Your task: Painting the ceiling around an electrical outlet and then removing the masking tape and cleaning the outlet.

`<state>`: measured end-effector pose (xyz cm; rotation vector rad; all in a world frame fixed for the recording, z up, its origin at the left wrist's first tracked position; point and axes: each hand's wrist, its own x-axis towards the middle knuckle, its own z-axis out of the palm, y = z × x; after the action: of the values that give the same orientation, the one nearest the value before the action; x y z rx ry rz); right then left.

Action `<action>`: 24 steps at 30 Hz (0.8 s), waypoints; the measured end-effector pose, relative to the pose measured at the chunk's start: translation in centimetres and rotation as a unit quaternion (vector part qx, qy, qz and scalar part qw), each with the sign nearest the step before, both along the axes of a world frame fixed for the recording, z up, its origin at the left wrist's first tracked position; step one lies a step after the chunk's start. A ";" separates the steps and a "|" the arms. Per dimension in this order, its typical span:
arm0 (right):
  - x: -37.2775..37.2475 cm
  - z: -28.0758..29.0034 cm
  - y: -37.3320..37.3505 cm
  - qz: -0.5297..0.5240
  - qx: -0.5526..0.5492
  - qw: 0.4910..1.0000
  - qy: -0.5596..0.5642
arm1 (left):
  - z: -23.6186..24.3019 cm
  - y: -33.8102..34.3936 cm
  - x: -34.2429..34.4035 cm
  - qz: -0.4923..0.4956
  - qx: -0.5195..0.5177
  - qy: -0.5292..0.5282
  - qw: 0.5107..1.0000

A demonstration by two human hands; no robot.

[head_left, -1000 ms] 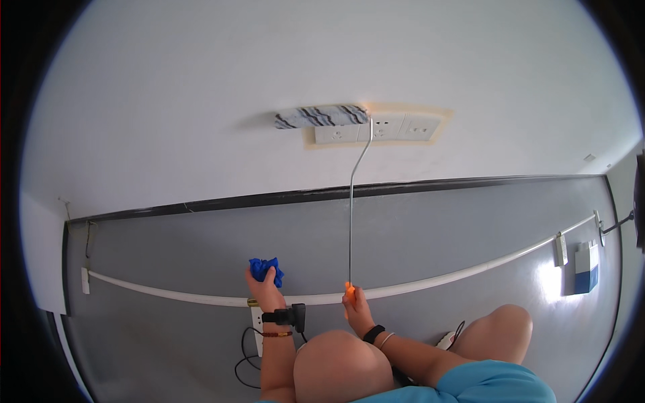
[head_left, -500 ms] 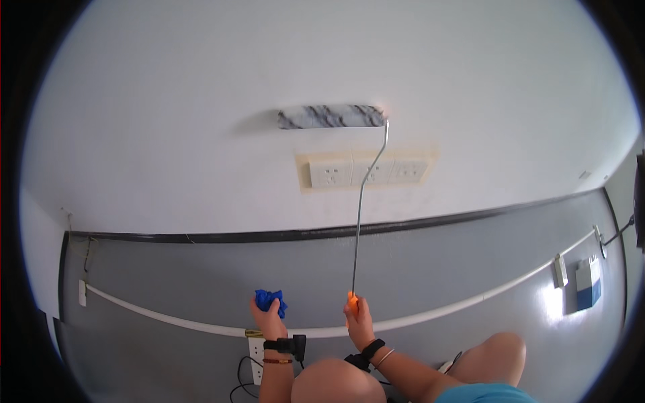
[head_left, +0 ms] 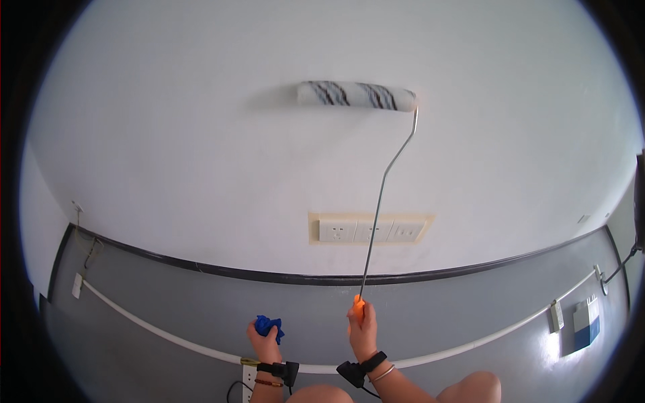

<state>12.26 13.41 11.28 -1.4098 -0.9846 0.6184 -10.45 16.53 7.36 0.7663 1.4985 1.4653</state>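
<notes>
My right hand (head_left: 363,329) is closed round the orange handle (head_left: 359,307) of a paint roller. From it a long thin metal rod rises to the roller sleeve (head_left: 356,95), white with dark slanting stripes, which lies against the white wall (head_left: 201,148) or very near it. The sleeve is level, above a row of white wall sockets (head_left: 373,230) edged with yellowish tape; the rod crosses in front of them. Lower left, my left hand (head_left: 263,342) grips a crumpled blue cloth (head_left: 269,328), apart from the wall.
A dark skirting board (head_left: 289,277) runs along the wall's foot. A white cable cover (head_left: 161,324) curves over the grey floor (head_left: 168,295). Near my left wrist lies a power strip (head_left: 248,383). A white and blue box (head_left: 586,324) stands on the right.
The roller sleeve has moved up the wall and a little to the right. My view has tilted upward, so sockets and skirting sit lower. Both hands keep their holds.
</notes>
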 end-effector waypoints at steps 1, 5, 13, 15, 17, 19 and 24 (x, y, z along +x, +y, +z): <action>0.3 0.8 0.2 0.000 0.005 1.000 -0.002 | 0.2 -0.1 0.2 0.001 0.009 -0.001 1.000; 1.9 5.2 1.3 -0.001 0.048 0.999 -0.001 | 2.0 -0.5 1.4 0.004 0.020 0.047 0.999; 3.9 12.0 2.8 0.001 0.126 0.991 -0.051 | 3.8 -1.4 1.0 0.000 0.007 0.062 0.998; 3.9 14.2 2.7 0.000 0.135 0.989 -0.058 | 4.1 -1.6 1.1 0.004 0.010 0.091 0.996; 3.8 15.8 2.5 0.016 0.122 0.991 -0.048 | 4.8 -2.0 1.2 0.001 0.006 0.077 0.997; 3.7 15.6 3.0 0.018 0.121 0.992 -0.025 | 5.4 -2.1 1.5 -0.002 -0.002 0.066 0.998; 4.0 11.5 4.7 0.009 0.097 0.995 -0.006 | 2.0 -1.2 0.4 -0.004 0.017 0.127 0.992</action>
<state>16.23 18.16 22.80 -1.2349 -1.0390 0.5142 -10.01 15.35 9.37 1.0097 1.6605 1.4299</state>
